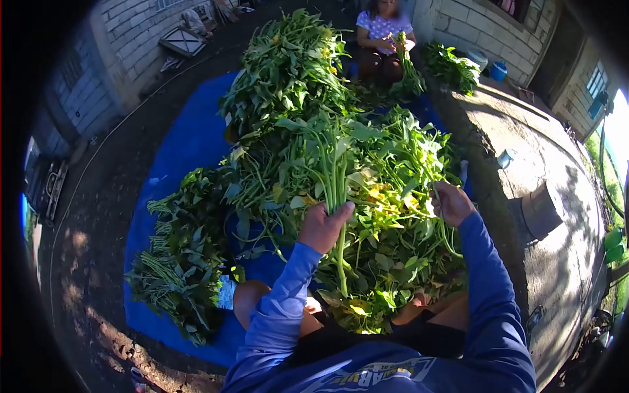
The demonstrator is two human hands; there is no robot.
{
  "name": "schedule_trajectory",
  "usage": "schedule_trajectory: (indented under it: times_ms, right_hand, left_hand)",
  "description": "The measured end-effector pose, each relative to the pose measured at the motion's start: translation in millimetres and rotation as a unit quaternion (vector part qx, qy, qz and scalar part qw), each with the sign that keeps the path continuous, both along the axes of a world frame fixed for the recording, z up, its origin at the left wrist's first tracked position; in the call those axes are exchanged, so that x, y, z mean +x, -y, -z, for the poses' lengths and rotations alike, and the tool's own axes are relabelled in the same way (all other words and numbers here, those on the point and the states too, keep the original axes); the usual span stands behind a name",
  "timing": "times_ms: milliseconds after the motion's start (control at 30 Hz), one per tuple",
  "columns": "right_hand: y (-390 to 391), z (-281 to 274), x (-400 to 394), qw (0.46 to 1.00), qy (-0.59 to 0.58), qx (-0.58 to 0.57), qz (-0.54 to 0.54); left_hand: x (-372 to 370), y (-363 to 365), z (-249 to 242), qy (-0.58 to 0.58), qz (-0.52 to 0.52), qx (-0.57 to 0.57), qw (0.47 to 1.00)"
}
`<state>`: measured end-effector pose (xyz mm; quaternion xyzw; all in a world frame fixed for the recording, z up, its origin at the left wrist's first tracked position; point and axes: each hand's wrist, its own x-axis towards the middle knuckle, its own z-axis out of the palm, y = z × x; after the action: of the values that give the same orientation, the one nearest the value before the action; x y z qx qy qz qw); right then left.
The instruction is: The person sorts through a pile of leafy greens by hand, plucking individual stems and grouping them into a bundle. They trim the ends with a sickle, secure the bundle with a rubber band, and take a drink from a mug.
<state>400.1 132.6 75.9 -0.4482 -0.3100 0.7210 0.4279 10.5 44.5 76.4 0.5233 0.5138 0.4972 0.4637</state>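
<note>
A bunch of long green stems (338, 177) stands upright in my left hand (324, 226), its leaves at the top and the cut ends hanging below the fist. To the right, my right hand (452, 204) pinches a thin leafy stem (447, 237) that curves down beneath it. Loose greens, some of them yellow (380, 196), lie between and under both hands. Behind them rises a tall heap of leafy greens (288, 72). Stacked bundles with stems aligned (180, 255) rest to the left.
Under the greens is a blue tarp (173, 147). A person (385, 33) sits at the far side holding a bunch. Concrete slab (498, 131) at right bears a cylindrical block (543, 210) and a small cup (505, 158). More greens (452, 67) lie near a blue container (498, 71).
</note>
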Motion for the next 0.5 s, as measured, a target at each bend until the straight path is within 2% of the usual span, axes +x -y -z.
schedule_trajectory:
  times_ms: [67, 100, 167, 300, 333, 367, 400, 433, 500]
  right_hand:
    - [0, -3, 3, 0.999, -0.015, -0.039, -0.028]
    - [0, 0, -3, 0.999, -0.023, -0.022, -0.011]
    - [4, 8, -9, 0.999, -0.037, 0.008, 0.035]
    - [16, -1, -17, 0.998, -0.062, 0.031, -0.006]
    - [13, 1, -22, 0.994, -0.075, 0.074, -0.002]
    - [11, 6, -24, 0.990, -0.086, 0.113, 0.008]
    - [13, -1, -23, 0.986, -0.130, 0.104, -0.014]
    - [17, -7, -34, 0.981, -0.147, 0.127, 0.020]
    - [29, -21, -53, 0.984, -0.080, 0.138, 0.079]
  left_hand:
    - [-3, -5, 14, -0.021, 0.022, -0.047, 0.998]
    - [-4, -3, 6, -0.034, 0.031, -0.062, 0.997]
    - [-1, -3, 8, -0.027, 0.030, -0.060, 0.997]
    - [5, 5, 0, -0.002, 0.021, -0.029, 0.999]
    - [8, 6, 1, 0.007, 0.021, -0.018, 1.000]
    - [6, 4, 3, -0.034, 0.016, -0.003, 0.999]
    - [5, 2, 8, -0.072, 0.020, 0.002, 0.997]
    - [5, 3, 9, -0.070, 0.020, -0.015, 0.997]
    - [11, 8, 2, -0.046, 0.027, -0.025, 0.998]
